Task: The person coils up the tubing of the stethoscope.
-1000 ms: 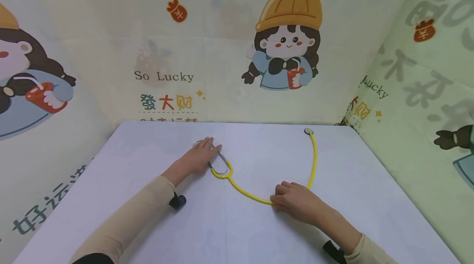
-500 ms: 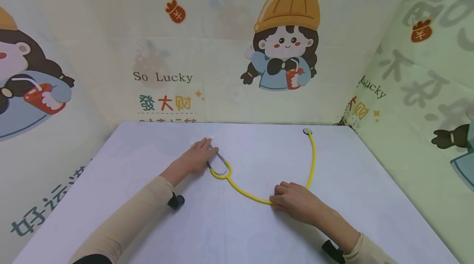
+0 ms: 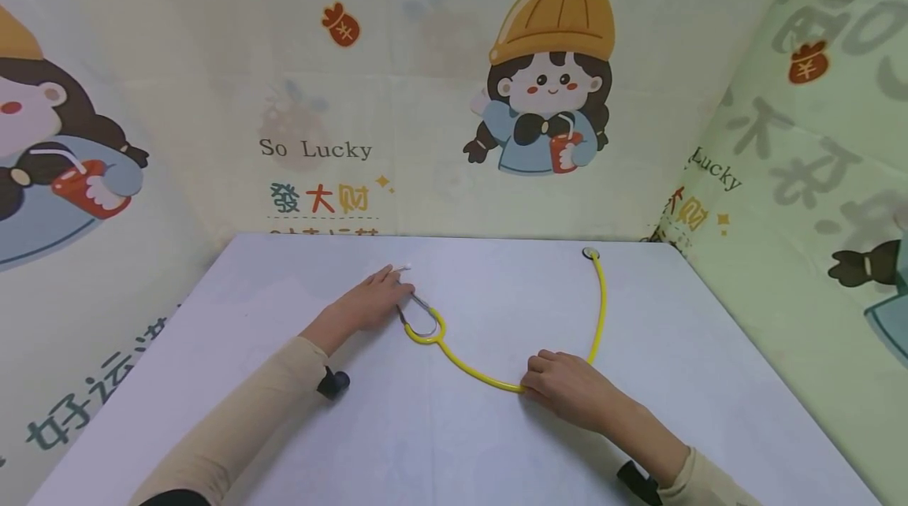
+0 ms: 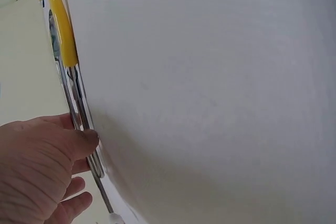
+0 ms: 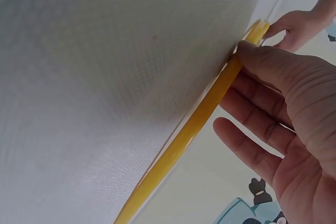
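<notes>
A stethoscope with yellow tubing lies in a wide curve across the white table. Its round chest piece is at the back right, the metal ear tubes at the left. My left hand holds these ear tubes; in the left wrist view its thumb lies across them with fingers behind. Just past its fingertips shows a white ear tip. Lower down, my right hand pinches the bend of the yellow tubing between thumb and forefinger, its other fingers loosely spread in the right wrist view.
The white tabletop runs back to a cloth wall printed with cartoon figures and lettering. Similar printed cloth flanks both sides. A black wrist-camera mount sits under the left wrist, another by the right.
My left hand has shifted slightly left and toward me along the ear tubes, so a white ear tip now shows beyond its fingers. The right hand and the tubing stay nearly still.
</notes>
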Demonstrator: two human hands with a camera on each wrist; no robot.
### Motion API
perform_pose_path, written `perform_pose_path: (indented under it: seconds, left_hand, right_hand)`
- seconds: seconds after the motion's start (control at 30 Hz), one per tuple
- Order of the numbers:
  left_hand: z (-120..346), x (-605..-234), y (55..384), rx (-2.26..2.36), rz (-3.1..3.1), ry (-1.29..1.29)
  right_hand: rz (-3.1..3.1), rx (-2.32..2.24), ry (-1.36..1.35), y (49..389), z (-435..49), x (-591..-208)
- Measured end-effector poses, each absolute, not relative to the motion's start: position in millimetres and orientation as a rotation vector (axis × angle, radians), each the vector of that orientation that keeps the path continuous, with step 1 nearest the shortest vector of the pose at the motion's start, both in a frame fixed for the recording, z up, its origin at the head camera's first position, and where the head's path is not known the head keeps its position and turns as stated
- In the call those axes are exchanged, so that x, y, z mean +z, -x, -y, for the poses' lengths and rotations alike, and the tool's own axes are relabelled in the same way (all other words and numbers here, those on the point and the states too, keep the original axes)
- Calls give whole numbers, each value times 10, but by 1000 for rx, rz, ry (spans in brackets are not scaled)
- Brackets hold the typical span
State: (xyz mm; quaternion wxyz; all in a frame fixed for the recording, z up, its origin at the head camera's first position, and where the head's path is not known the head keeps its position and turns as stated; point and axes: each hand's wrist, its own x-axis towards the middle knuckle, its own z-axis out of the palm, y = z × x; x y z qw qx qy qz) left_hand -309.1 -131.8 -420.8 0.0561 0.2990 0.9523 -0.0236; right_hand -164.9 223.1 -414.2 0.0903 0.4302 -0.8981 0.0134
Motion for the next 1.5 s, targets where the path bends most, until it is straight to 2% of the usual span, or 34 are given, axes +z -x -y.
perform_pose_path:
  seconds: [0.5, 0.7, 1.23, 1.5]
  left_hand:
    - [1545, -4235, 3120, -81, -2893, -1057]
    - [1635, -4241, 3096, 59, -2864, -1017]
    - [1643, -4195, 2863, 40, -2856, -1100]
    - [1602, -4199, 2758, 194, -2857, -1041]
  right_hand:
    - [2719, 27, -1226, 1660, -2240, -4162]
    - [2728, 25, -1216, 1659, -2262, -4146]
    - [2759, -16, -1108, 1624, -2301, -4116]
    - [2812, 22, -977, 1592, -2316, -4070]
